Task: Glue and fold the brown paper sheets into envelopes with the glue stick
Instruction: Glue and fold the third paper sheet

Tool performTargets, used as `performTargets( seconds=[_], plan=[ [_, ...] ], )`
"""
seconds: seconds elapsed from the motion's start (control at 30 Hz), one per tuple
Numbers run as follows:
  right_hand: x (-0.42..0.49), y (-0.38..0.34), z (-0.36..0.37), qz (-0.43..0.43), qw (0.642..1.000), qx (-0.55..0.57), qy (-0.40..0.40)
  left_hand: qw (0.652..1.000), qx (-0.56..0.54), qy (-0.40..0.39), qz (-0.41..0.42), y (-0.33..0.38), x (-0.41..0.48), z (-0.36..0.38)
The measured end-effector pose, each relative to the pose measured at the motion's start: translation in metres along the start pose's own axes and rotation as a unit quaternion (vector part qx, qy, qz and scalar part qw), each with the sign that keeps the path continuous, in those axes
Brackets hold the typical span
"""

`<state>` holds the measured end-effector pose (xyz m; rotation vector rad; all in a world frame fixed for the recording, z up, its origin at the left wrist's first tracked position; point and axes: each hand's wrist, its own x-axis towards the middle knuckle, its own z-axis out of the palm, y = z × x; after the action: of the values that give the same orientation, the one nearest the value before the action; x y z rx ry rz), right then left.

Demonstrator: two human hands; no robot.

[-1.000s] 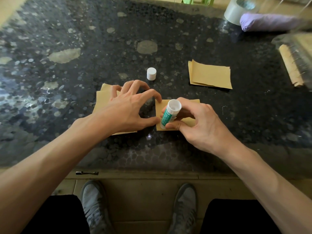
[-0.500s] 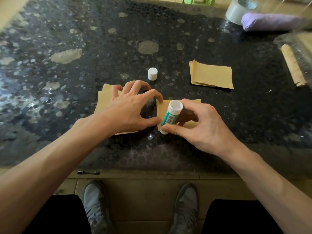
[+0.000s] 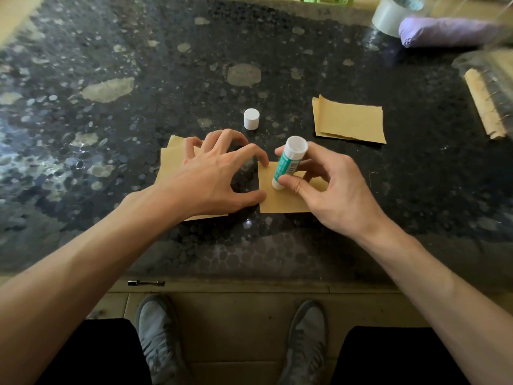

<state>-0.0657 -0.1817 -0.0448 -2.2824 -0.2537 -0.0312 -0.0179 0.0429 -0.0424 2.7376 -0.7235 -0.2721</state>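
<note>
Glue stick (image 3: 288, 165) slid up sheet (image 3: 277, 202), right fingers (image 3: 294, 187) gripping, left fingers (image 3: 245, 153) spread, cap (image 3: 251, 118) beyond

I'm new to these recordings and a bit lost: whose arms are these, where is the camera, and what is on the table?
There is no machine here. A person works with bare hands, and a camera worn on the head looks down, so you see both arms and the shoes. The right hand grips the uncapped glue stick, tilted, with its lower end at a small brown sheet. The left hand steadies that sheet's edge with forefinger and thumb, reaching over a paper stack. Also on the dark table are the white cap and a second paper pile. A tape roll and a purple bundle lie far right.
</note>
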Motion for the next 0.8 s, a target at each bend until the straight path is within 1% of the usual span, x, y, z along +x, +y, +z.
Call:
performTargets(
  seconds=[0.17,0.3,0.4,0.63,0.7,0.8],
  plan=[
    [0.000,-0.003,0.000,-0.019,0.999,-0.047,0.017,1.000,0.002,0.005,0.000,0.000,0.001,0.001],
    [0.000,-0.005,0.000,-0.013,0.997,-0.062,0.031,1.000,0.001,-0.001,-0.002,0.001,0.001,0.000],
    [0.001,-0.005,-0.001,-0.005,0.998,-0.060,0.019,1.000,0.000,0.003,-0.003,0.001,0.001,0.000],
    [0.000,-0.008,-0.008,-0.003,0.997,-0.047,-0.055,1.000,0.002,0.002,-0.006,0.000,0.001,0.001],
    [-0.001,-0.008,-0.008,-0.006,0.997,-0.050,-0.059,1.000,0.003,0.005,-0.004,0.001,0.000,0.001],
    [-0.002,-0.009,-0.010,-0.016,0.997,-0.058,-0.038,1.000,0.004,0.010,-0.002,0.002,0.000,0.001]
  ],
)
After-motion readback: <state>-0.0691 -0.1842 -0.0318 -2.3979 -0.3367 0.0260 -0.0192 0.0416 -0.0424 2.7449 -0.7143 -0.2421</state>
